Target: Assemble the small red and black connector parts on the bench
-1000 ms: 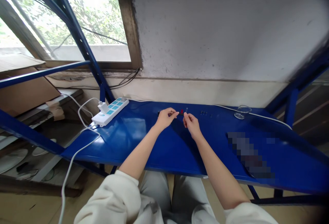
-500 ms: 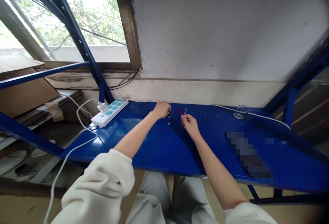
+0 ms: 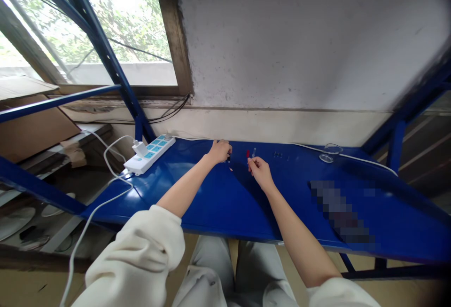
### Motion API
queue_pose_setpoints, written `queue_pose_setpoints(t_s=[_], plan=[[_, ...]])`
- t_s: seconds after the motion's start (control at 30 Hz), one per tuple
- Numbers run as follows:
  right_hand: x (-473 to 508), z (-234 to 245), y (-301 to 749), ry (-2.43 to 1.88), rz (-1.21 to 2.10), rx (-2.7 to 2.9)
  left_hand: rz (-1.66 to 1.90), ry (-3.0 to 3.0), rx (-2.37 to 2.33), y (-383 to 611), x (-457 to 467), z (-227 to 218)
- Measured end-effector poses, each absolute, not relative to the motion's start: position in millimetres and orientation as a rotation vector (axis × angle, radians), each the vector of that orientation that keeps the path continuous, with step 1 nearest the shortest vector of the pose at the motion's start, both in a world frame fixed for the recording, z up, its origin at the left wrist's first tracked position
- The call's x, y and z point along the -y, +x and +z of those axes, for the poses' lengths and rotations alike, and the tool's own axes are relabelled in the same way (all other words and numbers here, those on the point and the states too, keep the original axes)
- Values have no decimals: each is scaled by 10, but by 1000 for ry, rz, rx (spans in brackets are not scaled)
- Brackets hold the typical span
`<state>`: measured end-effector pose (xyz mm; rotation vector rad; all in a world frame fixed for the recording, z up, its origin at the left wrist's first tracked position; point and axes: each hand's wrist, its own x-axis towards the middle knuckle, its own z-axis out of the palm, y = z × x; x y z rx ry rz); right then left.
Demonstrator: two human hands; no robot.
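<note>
Over the blue tabletop (image 3: 211, 194), my left hand (image 3: 221, 151) is closed with its fingers bent down around a small dark piece (image 3: 229, 158), whose kind is too small to make out. Just below it on the table lies a tiny pale pinkish bit (image 3: 231, 169). To the right, my right hand (image 3: 260, 169) is in a pinch, fingertips together; what they hold, if anything, is too small to name. A small red piece (image 3: 247, 153) and a clear, narrow piece (image 3: 254, 152) show just beyond those fingertips. Whether they touch the fingers I cannot tell.
Several tiny pieces (image 3: 278, 155) lie right of my right hand. Farther right are a clear round container (image 3: 326, 158) and a pixelated dark item (image 3: 341, 213). A white power strip (image 3: 151, 153) with a plugged-in adapter and cable sits at the left. Blue frame posts flank the table.
My left hand has shifted very slightly to the left and down, with more of the dark piece visible beneath it. My right hand stays nearly still.
</note>
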<state>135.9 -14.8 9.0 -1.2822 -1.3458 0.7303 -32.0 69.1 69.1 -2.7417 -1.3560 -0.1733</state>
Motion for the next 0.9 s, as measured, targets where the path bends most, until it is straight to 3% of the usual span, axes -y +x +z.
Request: queue_pose_setpoints(t_s=[0.9], plan=[[132,87,1363,-1304,712,1348,-181,-2785,1403,-320,-715,664]])
